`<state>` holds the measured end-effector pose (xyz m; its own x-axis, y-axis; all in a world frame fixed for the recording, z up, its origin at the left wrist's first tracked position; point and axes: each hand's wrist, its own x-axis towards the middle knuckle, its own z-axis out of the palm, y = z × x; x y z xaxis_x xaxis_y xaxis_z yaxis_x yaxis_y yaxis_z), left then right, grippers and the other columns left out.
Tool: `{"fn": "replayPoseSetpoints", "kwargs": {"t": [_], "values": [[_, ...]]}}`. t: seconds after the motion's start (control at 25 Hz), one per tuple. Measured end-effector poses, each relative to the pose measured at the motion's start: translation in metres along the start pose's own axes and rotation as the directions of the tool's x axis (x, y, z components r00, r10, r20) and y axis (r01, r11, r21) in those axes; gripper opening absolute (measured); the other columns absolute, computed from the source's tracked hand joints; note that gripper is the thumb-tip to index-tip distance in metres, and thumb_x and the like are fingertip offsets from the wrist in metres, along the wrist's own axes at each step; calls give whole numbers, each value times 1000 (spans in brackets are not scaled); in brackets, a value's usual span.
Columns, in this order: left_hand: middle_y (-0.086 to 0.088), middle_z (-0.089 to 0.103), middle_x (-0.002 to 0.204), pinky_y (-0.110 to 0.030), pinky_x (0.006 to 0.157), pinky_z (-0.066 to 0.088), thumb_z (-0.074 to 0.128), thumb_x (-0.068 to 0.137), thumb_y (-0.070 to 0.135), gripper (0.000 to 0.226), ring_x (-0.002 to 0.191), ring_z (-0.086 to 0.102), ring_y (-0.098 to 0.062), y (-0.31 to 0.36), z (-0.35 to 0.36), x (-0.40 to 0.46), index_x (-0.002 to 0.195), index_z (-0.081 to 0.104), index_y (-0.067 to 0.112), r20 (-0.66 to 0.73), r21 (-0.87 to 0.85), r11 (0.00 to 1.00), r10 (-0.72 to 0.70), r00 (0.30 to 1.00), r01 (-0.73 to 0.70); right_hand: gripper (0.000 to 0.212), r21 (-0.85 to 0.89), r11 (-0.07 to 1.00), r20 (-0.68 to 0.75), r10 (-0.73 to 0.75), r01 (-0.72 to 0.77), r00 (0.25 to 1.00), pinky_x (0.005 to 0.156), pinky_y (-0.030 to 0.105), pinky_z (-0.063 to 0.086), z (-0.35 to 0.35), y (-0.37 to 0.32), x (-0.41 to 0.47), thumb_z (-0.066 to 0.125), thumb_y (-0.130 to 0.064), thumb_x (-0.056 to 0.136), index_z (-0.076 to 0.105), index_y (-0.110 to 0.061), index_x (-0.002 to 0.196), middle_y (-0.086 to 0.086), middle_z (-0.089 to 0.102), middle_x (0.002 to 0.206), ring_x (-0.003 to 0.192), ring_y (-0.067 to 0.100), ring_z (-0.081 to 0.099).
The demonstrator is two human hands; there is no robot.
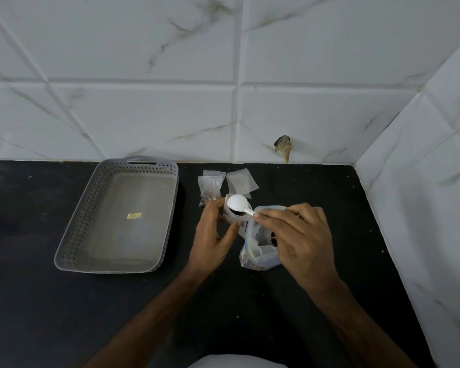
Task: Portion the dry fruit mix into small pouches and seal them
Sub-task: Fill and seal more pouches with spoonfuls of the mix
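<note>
Both hands are working over the black counter (64,314): the left hand (213,232) is gripping a small pouch (233,215) upright, while the right hand (295,235) is pinching a white spoon (238,203) tipped over its mouth. Beside it, touching, is sitting the big mix bag (258,248); spare pouches (223,184) are lying behind, a grey tray (168,181) to the left.

I'm seeing dim, flat light; the tiled wall (223,75) bows toward the edges, and the black desk (316,195) swallows shadows at 6 o'clock.
</note>
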<state>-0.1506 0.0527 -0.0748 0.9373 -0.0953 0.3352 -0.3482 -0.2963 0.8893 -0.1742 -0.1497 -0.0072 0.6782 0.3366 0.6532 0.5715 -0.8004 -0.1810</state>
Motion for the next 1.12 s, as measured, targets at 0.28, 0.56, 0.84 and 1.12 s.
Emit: {"fn": "replayPoseSetpoints", "kwargs": {"t": [0.28,0.56,0.84,1.12], "values": [[3,59,124,-46,89,56,67,94,25,41,113,62,-23,-7,-1,1,131,55,12,31,-3,999,-37,999,37,29,528,632,206,553,-567,808,84,25,56,-2,-5,8,71,-1,90,76,-24,107,-12,75,100,99,8,69],[2,60,124,-46,90,56,66,95,27,41,113,63,-23,-5,-1,1,131,55,12,39,-6,999,-51,998,51,26,399,873,-6,309,-281,951,88,25,52,-6,-2,2,62,2,93,75,-10,112,-3,74,109,101,10,63],[-2,61,118,-44,88,55,68,93,18,36,109,63,-23,-3,0,2,126,56,9,59,19,999,-32,998,30,22,-31,989,48,-146,147,988,88,26,41,4,4,-3,64,-13,93,77,-10,111,1,75,114,102,13,53],[1,62,113,-43,84,55,70,93,12,31,104,63,-21,-2,1,3,121,58,12,45,19,999,-40,998,40,25,-76,963,105,-249,257,963,83,34,47,2,10,-13,66,-17,95,73,-14,119,2,73,122,102,17,59]]}}
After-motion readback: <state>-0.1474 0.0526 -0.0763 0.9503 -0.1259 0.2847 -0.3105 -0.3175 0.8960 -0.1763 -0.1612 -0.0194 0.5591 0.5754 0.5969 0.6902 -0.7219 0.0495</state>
